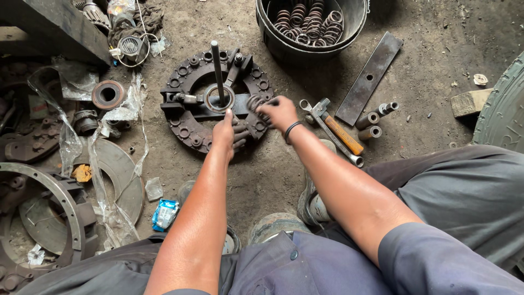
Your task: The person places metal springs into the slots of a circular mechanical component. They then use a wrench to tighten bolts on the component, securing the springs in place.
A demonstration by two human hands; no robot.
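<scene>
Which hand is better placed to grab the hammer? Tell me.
Right hand. It rests on the round clutch plate's right edge, holding a coil spring, close to the wooden-handled hammer. The left hand sits farther left and would probably have to cross over.

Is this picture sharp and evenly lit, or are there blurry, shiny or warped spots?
Head view: soft, even daylight, only faint shadows beside the bucket and flat metal bar; mild sheen on both forearms; the right hand on the round clutch plate looks slightly motion-blurred, the left hand sharper; wide-lens bending at the edges, seen in the curved tyre.
</scene>
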